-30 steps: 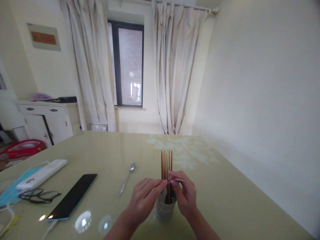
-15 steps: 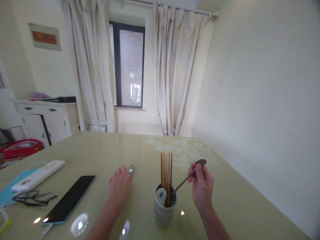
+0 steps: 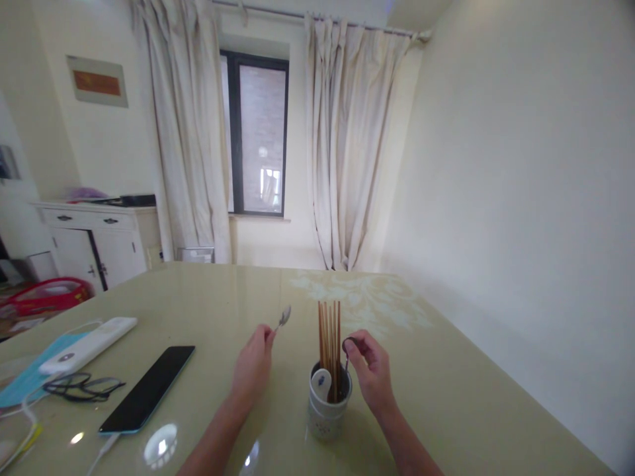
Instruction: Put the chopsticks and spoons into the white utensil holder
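A white ceramic holder (image 3: 325, 413) stands on the table in front of me. Brown chopsticks (image 3: 329, 337) stand upright in it beside a white ceramic spoon (image 3: 321, 381). My right hand (image 3: 373, 373) is closed on the bowl end of a metal spoon (image 3: 348, 344) whose handle points down into the holder. Left of the holder, my left hand (image 3: 254, 367) is closed on a second metal spoon (image 3: 284, 317), lifted off the table with its bowl pointing up.
On the glossy yellow-green table (image 3: 446, 390), a black phone (image 3: 147, 389) on a cable lies at the left, with glasses (image 3: 82, 387), a white remote (image 3: 89, 344) and a blue face mask (image 3: 24, 378). A wall runs along the right; a white cabinet (image 3: 99, 241) stands at the back left.
My right hand brought its spoon upright over the holder, handle lowered inside. My left hand reached to the spoon lying on the table and lifted it.
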`<state>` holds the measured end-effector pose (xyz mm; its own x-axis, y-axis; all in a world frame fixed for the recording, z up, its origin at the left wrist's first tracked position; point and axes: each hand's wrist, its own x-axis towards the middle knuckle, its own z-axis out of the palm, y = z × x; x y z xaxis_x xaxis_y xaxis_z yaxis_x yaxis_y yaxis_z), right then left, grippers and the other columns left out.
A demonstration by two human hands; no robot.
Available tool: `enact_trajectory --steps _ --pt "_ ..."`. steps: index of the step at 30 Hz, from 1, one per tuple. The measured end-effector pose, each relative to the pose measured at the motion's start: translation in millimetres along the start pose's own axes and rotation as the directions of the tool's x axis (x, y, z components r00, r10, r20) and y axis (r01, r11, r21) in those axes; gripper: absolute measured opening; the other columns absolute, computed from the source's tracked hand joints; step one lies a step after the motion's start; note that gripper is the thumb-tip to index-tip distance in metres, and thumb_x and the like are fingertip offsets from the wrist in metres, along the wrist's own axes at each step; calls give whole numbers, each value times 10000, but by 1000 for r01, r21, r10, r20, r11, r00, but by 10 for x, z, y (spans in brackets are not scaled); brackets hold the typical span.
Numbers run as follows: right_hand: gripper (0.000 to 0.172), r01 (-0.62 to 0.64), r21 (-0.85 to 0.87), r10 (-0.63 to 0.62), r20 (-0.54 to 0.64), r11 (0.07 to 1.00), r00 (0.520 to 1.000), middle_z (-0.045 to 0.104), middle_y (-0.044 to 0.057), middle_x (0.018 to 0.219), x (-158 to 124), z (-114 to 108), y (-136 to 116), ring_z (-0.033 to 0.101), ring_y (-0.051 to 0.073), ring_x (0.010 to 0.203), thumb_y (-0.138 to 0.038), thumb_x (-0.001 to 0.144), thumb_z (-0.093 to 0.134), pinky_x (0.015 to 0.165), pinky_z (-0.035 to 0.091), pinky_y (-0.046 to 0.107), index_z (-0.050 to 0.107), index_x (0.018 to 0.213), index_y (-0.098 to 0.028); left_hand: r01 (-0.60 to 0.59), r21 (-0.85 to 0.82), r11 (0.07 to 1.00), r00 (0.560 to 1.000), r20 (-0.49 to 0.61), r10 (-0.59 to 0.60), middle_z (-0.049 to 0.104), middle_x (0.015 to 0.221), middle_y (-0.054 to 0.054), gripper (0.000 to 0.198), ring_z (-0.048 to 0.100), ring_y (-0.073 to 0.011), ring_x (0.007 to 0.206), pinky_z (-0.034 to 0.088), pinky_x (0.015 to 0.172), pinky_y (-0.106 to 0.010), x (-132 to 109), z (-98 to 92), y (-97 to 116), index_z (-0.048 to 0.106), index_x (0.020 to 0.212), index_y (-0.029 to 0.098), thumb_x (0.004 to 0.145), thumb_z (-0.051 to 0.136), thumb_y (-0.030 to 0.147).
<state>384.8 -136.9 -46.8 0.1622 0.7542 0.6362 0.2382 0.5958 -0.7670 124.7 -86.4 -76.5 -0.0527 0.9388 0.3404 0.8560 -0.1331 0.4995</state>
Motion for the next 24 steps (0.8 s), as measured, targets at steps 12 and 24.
enact_trajectory --steps 12,24 --pt "506 530 -228 -547 -13 817 837 666 99 916 -118 -92 -59 615 264 789 -614 1071 414 637 505 380 693 1189 -209 -757 -100 646 595 -515 617 709 997 -77 457 686 -182 872 574 781 -276 -552 19 578 573 1489 262 1048 515 155" --pt "322 151 91 -82 -523 984 848 568 -11 734 13 -73 -116 483 129 591 -478 1057 607 523 367 231 635 879 -211 -659 -345 668 752 -290 592 613 1404 -185 669 648 -303 1221 580 1014 -446 -539 -31 517 402 1607 255 1014 585 505"
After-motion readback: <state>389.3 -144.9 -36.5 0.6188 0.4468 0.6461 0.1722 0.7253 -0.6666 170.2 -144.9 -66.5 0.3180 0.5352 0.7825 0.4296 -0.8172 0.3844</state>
